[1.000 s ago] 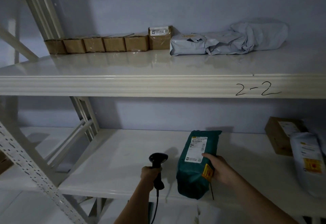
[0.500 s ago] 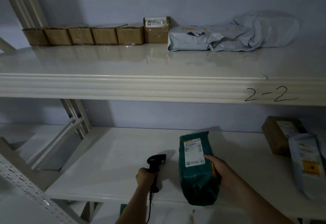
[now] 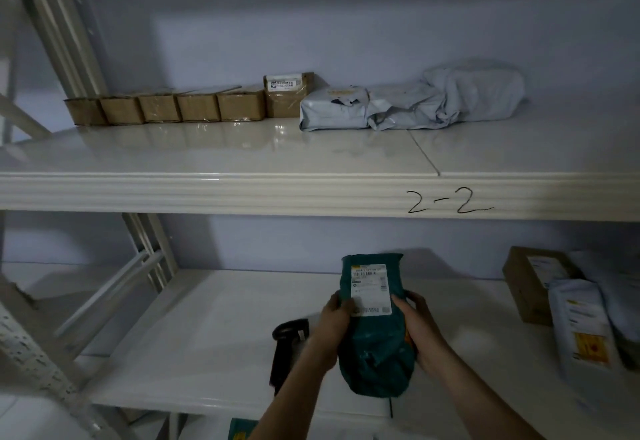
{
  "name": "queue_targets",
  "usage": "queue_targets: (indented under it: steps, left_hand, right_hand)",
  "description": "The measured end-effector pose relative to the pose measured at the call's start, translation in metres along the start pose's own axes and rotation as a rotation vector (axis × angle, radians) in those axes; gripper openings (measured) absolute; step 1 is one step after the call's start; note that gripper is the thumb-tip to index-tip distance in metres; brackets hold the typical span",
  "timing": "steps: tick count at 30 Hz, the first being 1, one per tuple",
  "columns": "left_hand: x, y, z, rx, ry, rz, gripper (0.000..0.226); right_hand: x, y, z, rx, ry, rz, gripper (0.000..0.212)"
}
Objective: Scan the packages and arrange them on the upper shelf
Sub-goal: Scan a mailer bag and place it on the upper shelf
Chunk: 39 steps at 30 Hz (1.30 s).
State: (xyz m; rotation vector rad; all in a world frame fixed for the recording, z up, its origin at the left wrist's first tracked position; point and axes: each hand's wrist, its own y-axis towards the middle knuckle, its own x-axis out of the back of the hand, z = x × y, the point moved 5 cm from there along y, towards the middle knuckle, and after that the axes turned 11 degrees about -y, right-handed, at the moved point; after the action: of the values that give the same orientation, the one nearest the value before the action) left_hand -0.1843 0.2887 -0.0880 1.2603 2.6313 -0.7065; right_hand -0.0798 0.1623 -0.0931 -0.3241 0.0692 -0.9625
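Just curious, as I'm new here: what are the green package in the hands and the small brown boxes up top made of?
Green package: probably thin plastic mailer film; it wrinkles softly and shows a slight sheen. Brown boxes: apparently cardboard, matte tan, with glossy clear tape across their fronts.

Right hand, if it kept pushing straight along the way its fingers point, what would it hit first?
The right hand already grips the green package, fingers pointing left across it. Past the package, the left hand on the other side looks next in line.

Dim, bluish light — glare on the upper shelf [image 3: 242, 149]; edges bend, lower right corner blurs.
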Motion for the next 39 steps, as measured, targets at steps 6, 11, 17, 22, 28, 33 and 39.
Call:
queue_targets:
  steps: [6,11,17,22,28,33,39]
  left_hand:
    - [-0.028,-0.035,0.0,-0.144,0.024,-0.117,0.029]
    - [-0.05,-0.066,0.003,-0.161,0.033,-0.159,0.029]
    - [-0.075,-0.113,-0.008,-0.243,0.07,-0.13,0.032]
    - [-0.093,-0.153,-0.023,-0.278,0.093,-0.085,0.029]
    - [-0.107,-0.2,-0.023,-0.257,0.087,-0.012,0.03]
    - [-0.127,-0.254,-0.03,-0.278,0.094,0.055,0.031]
    - [-0.168,-0.317,-0.054,-0.415,0.123,0.123,0.029]
  right_hand:
    - [0.02,-0.026,0.025,0.113,-0.185,0.055,0.036]
    - [0.027,-0.053,0.022,0.157,-0.184,0.023,0.029]
    - [0.046,-0.093,0.035,0.26,-0.222,-0.088,0.029]
    - [0.065,-0.133,0.053,0.288,-0.186,-0.122,0.025]
    - [0.082,-0.198,0.063,0.295,-0.165,-0.18,0.026]
    - [0.101,-0.262,0.075,0.32,-0.149,-0.222,0.025]
    - [0.139,-0.329,0.112,0.388,-0.106,-0.294,0.018]
